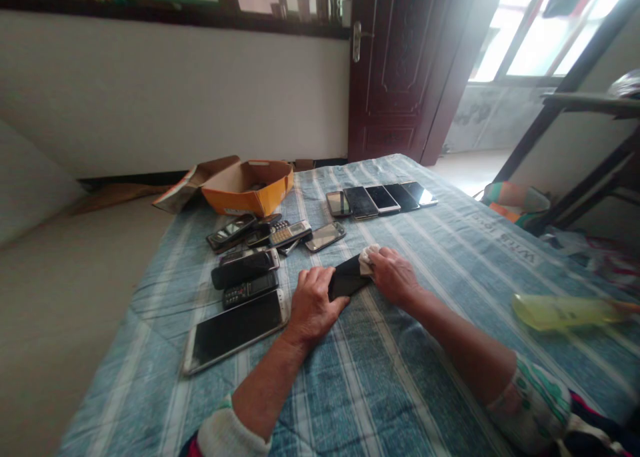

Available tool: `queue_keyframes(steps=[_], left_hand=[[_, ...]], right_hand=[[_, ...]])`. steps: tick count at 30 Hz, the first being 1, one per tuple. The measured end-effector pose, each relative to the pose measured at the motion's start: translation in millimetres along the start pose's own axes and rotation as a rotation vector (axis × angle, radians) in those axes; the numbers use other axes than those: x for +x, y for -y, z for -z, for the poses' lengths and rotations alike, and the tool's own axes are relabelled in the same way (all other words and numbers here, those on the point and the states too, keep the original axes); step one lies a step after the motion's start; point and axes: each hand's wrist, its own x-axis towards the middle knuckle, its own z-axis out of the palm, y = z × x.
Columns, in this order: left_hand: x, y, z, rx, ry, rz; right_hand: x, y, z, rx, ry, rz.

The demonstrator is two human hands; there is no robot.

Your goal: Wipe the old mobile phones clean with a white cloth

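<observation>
Black phone (345,281), one, between the hands, apparently in work: left hand (313,302) gripped round one end; right hand (394,275), fingers bunched, holding white tissue (367,261) to the other. Lined-up phones (383,200), five, seemingly done; jumbled phones (290,233) beside orange box (249,202), apparently left.

One camera, worn on the person's head, gives the single view here. It looks from above the near side of the striped cover (380,377), facing forward and slanting down across its surface. It sits close enough to the cover for both the left hand (315,300) and the right hand (393,274) to show over it, forearms reaching in from its near side. The view is wide: it takes in the floor (75,297) left of the cover, the pale wall (200,90) and dark red door (395,64) beyond its far edge, and a bright window (530,30) beyond its far right.
</observation>
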Motion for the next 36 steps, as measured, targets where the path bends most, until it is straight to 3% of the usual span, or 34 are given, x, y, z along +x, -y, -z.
queue_keyframes(steps=[12, 15, 22, 31, 36], left_hand=[[3.9, 3.2, -1.0, 0.050, 0.013, -0.051], [5.7, 4.0, -3.1, 0.055, 0.026, -0.054], [10.4, 5.2, -4.5, 0.078, 0.049, -0.090], [12.5, 5.0, -2.7, 0.069, 0.071, -0.144], [12.0, 4.6, -4.1, 0.073, 0.067, -0.134]], right_hand=[[35.2, -5.2, 6.1, 0.015, 0.059, 0.199], [30.8, -13.1, 7.6, 0.030, 0.094, 0.242], [-0.4, -26.9, 5.0, 0.028, 0.020, 0.421], [28.7, -38.4, -5.4, 0.204, 0.012, 0.538], [10.2, -43.0, -7.0, 0.284, -0.027, 0.615]])
